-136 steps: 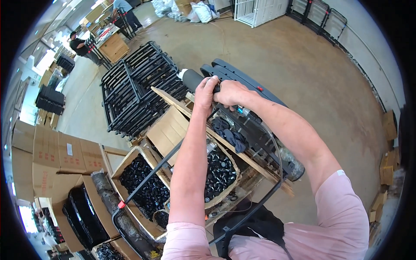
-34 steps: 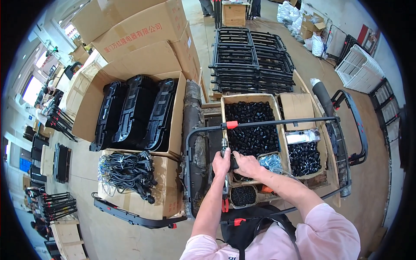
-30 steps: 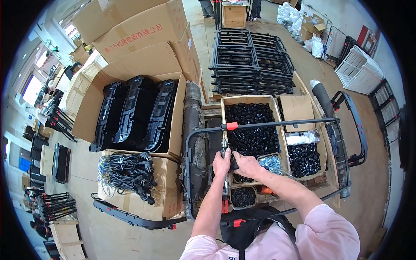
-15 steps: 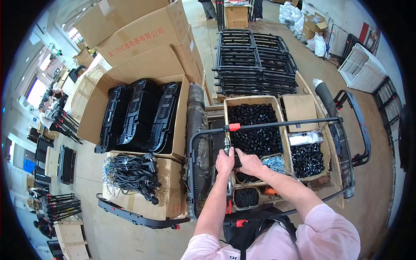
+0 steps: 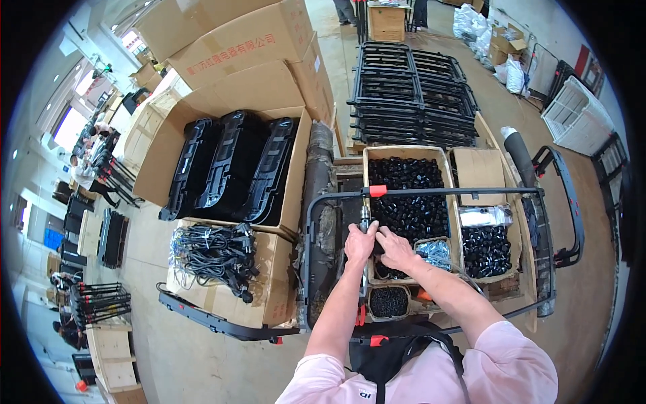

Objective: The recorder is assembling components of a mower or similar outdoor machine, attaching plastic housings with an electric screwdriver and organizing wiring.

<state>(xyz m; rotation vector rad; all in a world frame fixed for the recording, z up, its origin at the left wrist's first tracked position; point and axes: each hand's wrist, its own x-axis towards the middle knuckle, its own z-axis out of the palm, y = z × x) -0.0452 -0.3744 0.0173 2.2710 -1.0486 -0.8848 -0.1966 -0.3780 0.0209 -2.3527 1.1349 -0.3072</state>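
L hand [image 5: 359,244] & R hand [image 5: 397,250] hold a power driver [image 5: 365,217], tip fwd, near blk frame [image 5: 457,191]. Fwd-right of grip: bin of small blk parts [image 5: 407,185]; just right, silvery hardware [image 5: 434,254]; well left, cable bundle [image 5: 214,254].

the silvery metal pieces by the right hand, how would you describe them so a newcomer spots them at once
Find the large black frame, then the long box of black parts that its far bar crosses. At that box's near right corner, just right of the right hand, lie the silvery metal pieces. Unlike the loose black parts around them, they look bright and bluish.
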